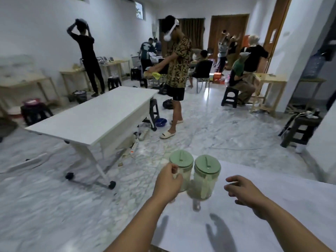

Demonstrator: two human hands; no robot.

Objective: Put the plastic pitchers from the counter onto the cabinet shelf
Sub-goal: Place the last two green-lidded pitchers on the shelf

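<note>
Two clear plastic pitchers with pale green lids stand side by side near the far left corner of the white counter (272, 206). My left hand (168, 182) is closed around the handle side of the left pitcher (181, 159). The right pitcher (206, 175) stands untouched, its handle facing me. My right hand (243, 191) hovers just right of it, fingers apart and curled, holding nothing.
A white folding table on castors (98, 115) stands to the left across the marble floor. A person in a patterned shirt (177, 70) stands beyond the pitchers. Several other people, stools and wooden tables fill the back of the room. Power strips and cables lie on the floor.
</note>
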